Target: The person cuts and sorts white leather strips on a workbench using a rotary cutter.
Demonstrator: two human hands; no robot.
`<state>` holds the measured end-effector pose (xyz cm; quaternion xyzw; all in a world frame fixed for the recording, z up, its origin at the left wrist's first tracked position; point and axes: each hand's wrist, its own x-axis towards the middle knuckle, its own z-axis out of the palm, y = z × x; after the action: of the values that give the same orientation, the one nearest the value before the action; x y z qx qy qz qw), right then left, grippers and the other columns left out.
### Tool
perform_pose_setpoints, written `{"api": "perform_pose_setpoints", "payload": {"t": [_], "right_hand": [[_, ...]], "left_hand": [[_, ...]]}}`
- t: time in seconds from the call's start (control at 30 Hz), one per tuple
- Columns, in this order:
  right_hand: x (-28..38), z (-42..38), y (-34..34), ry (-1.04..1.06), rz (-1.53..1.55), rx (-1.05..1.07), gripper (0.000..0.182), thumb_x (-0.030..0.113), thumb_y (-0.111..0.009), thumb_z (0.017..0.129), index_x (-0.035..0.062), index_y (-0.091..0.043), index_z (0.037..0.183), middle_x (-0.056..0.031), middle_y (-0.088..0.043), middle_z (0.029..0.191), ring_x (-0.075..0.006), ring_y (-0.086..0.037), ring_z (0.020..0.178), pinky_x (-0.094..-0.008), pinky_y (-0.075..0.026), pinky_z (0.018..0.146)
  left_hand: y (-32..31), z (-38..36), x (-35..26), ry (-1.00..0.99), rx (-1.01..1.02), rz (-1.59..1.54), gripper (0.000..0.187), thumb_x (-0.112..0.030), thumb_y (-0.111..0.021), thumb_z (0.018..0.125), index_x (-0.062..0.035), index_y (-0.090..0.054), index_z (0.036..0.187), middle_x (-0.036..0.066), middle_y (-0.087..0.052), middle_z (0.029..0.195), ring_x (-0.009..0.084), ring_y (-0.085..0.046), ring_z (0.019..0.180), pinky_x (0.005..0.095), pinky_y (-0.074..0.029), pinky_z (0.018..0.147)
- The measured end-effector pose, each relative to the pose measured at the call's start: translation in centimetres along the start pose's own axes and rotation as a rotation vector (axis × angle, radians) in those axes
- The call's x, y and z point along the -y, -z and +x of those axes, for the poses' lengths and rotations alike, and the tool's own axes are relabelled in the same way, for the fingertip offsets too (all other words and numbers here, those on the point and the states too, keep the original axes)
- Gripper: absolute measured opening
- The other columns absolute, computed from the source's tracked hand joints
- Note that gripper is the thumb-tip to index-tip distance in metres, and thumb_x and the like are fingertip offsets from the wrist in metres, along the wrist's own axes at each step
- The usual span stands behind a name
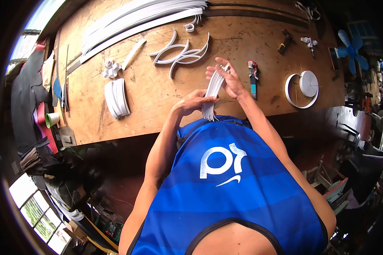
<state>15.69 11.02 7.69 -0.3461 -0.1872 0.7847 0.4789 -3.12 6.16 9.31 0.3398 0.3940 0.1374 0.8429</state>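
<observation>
A bundle of thin white strips is held upright-slanted at the table's front edge, close to my body. My left hand is closed round its lower part, thumb across the front. The upper end of the bundle lies in my right hand, whose palm faces up, with loosely bent fingers behind the strips. Nearest to my hands on the table are several curved white strips and a tool with a dark and blue handle. To the left lies another stack of white strips, beside small white rolls.
Long white strips lie along the back of the wooden table. On the right are a white coil with a loose loop, a yellow-black tool and a small white-and-metal item. A blue fan stands beyond the right edge.
</observation>
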Motion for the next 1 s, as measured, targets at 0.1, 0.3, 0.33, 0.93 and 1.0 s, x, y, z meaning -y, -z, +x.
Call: {"api": "perform_pose_setpoints", "payload": {"t": [0.1, 0.3, 0.33, 0.93, 1.0], "right_hand": [[0.2, -0.1, 0.0, 0.000, -0.016, 0.005, 0.043, 0.015, -0.063, 0.092, 0.0090, -0.042, 0.129, -0.0218, -0.062, 0.108, -0.0285, -0.067, 0.096, -0.0436, -0.059, 0.083], [1.2, -1.3, 1.0, -0.056, -0.010, 0.046, 0.046, 0.019, -0.058, 0.095, 0.0092, -0.039, 0.136, -0.0213, -0.057, 0.123, -0.0270, -0.061, 0.109, -0.0413, -0.052, 0.095], [1.3, -1.5, 1.2, -0.065, -0.008, 0.060, 0.047, 0.018, -0.059, 0.095, 0.0084, -0.040, 0.136, -0.0207, -0.058, 0.123, -0.0257, -0.061, 0.110, -0.0402, -0.053, 0.095], [1.9, -2.0, 2.4, -0.110, -0.048, 0.090, 0.058, 0.028, -0.058, 0.094, 0.0017, -0.037, 0.142, -0.0208, -0.055, 0.128, -0.0244, -0.058, 0.115, -0.0372, -0.051, 0.097], [1.2, -2.2, 1.8, -0.079, 0.047, 0.044, 0.054, 0.027, -0.060, 0.093, 0.0005, -0.044, 0.137, -0.0201, -0.058, 0.125, -0.0236, -0.060, 0.112, -0.0366, -0.052, 0.094]], "left_hand": [[-0.3, -0.1, -0.3, -0.005, -0.010, 0.004, 0.037, -0.037, -0.066, 0.090, -0.0039, -0.057, 0.103, 0.011, -0.066, 0.090, 0.0218, -0.069, 0.075, 0.0351, -0.056, 0.066], [-0.8, -0.1, -0.2, 0.014, 0.004, -0.061, 0.041, -0.032, -0.066, 0.090, -0.0010, -0.055, 0.115, 0.013, -0.067, 0.090, 0.0253, -0.070, 0.080, 0.0364, -0.058, 0.071], [-0.9, -0.2, -0.3, 0.021, 0.000, -0.060, 0.042, -0.032, -0.066, 0.090, -0.0007, -0.055, 0.115, 0.013, -0.067, 0.091, 0.0256, -0.071, 0.080, 0.0367, -0.058, 0.071], [-1.4, 0.1, 0.2, 0.015, 0.000, 0.022, 0.036, -0.027, -0.069, 0.089, 0.0005, -0.057, 0.108, 0.013, -0.067, 0.090, 0.0250, -0.071, 0.079, 0.0369, -0.058, 0.069], [-1.6, 0.1, 0.0, -0.003, -0.002, 0.048, 0.035, -0.027, -0.068, 0.089, 0.0005, -0.057, 0.106, 0.012, -0.067, 0.089, 0.0243, -0.071, 0.079, 0.0363, -0.058, 0.068]]}}
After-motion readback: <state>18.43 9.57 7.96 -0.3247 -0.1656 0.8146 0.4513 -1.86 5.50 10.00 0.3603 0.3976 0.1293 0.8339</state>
